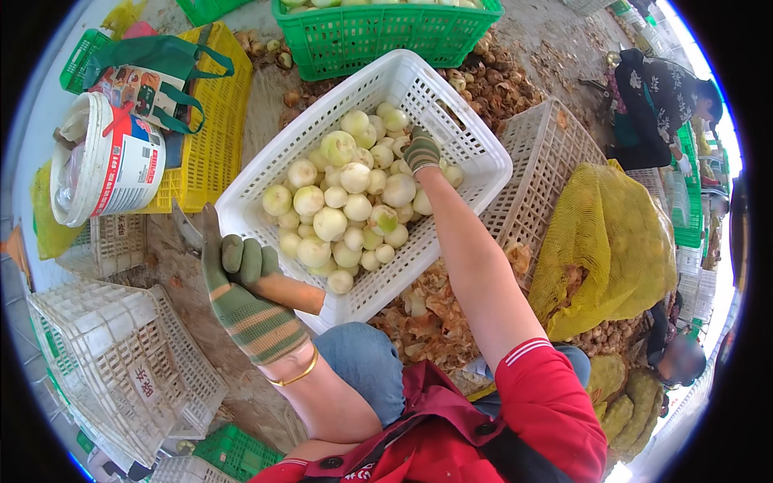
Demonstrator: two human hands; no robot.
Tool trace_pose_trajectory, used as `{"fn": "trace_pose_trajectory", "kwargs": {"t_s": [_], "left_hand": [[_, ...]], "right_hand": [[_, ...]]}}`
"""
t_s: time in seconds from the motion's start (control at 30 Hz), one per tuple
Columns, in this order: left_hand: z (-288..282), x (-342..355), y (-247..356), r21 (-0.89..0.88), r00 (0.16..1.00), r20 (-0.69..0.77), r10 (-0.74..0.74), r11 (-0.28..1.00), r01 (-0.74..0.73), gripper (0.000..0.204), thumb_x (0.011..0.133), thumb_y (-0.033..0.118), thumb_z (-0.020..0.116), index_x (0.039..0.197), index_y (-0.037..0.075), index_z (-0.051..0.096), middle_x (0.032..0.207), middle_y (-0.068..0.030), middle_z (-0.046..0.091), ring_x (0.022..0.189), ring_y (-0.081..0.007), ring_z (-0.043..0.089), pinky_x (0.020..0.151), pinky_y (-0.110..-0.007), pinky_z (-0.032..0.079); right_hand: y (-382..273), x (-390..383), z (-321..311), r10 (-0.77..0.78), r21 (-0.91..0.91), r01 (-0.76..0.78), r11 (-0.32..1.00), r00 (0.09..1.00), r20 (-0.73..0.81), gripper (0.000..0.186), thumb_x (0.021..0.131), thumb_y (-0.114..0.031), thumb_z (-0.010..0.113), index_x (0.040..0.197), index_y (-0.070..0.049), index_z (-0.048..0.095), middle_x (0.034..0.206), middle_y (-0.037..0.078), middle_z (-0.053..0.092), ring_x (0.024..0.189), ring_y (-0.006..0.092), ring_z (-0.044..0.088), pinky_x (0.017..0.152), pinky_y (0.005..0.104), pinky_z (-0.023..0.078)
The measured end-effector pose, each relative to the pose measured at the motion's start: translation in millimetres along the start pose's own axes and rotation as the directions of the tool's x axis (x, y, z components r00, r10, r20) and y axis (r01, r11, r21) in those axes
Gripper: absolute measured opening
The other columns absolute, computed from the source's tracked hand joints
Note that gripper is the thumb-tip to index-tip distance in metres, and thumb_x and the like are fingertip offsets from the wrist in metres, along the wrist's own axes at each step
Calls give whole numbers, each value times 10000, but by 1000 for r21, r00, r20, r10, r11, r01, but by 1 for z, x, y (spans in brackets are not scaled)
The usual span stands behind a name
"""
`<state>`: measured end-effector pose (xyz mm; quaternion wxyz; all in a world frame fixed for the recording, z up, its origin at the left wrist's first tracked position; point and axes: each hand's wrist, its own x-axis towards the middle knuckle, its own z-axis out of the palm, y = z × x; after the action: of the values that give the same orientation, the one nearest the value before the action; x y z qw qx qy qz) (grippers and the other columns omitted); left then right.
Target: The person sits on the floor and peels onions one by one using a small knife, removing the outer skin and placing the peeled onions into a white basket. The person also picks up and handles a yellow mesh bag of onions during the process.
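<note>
My left hand, in a green striped glove with tan bands, is closed around a knife. Its wooden handle sticks out on the right of the fist, and its metal blade shows beyond the raised index finger. A white plastic crate stands tilted before me, holding a heap of peeled onions. My right hand, gloved alike, reaches into the crate's far right part at the edge of the heap. Its fingers point down and away among the onions; their tips are hidden, so its grip is unclear.
A green crate of onions stands behind. Onion skins lie on the floor at right, near a yellow mesh sack. At left are a white bucket, a yellow crate and white crates. A co-worker is at far right.
</note>
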<state>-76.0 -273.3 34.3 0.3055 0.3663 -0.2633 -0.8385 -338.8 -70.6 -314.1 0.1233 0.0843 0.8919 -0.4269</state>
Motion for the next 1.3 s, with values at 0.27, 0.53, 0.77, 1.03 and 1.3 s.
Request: {"fn": "trace_pose_trajectory", "kwargs": {"t_s": [0.27, 0.53, 0.77, 1.03, 1.3], "left_hand": [[-12, 9, -3, -128, 996, 5, -87, 988, 87, 159, 990, 183, 570, 1062, 110, 692, 618, 104, 189, 487, -26, 148, 457, -223, 136], [-20, 6, 7, -140, 1000, -7, -21, 990, 20, 300, 1003, 161, 525, 1277, 54, 581, 585, 108, 212, 446, -18, 187, 427, -204, 165], [-4, 0, 9, -43, 999, 39, 28, 999, -27, 507, 982, 125, 549, 1434, 328, 442, 574, 101, 205, 433, -24, 181, 417, -202, 164], [-15, 3, 21, -134, 999, 8, -45, 990, 45, 531, 956, 111, 596, 1436, 277, 443, 584, 101, 260, 441, -20, 212, 420, -196, 181], [-15, 0, 25, -98, 999, -17, 29, 995, -31, 448, 966, 116, 568, 1397, 210, 491, 593, 96, 269, 448, -19, 221, 427, -198, 187]], "right_hand": [[-30, -18, -56, -151, -18, 163, 987, 948, 279, 184, 794, -223, 694, 909, -82, 718, 827, 151, 716, 793, 301, 687, 741, 368, 540], [-44, -188, 3, -337, -452, 667, 593, 715, 612, 260, 783, -236, 708, 949, -44, 654, 836, 172, 686, 775, 342, 677, 706, 424, 543], [-31, -166, 4, -379, -560, 691, 457, 721, 580, 156, 802, -176, 679, 881, -42, 677, 817, 144, 703, 734, 301, 674, 654, 399, 540], [-112, -285, -171, 0, -143, 221, 965, 542, 840, 228, 834, -186, 727, 1016, -53, 693, 837, 114, 721, 749, 159, 691, 721, 330, 566], [-143, -299, -172, 259, -450, 543, 709, 393, 882, 377, 833, -244, 681, 1180, -100, 652, 1143, 122, 679, 1046, 296, 654, 893, 400, 516]]}}
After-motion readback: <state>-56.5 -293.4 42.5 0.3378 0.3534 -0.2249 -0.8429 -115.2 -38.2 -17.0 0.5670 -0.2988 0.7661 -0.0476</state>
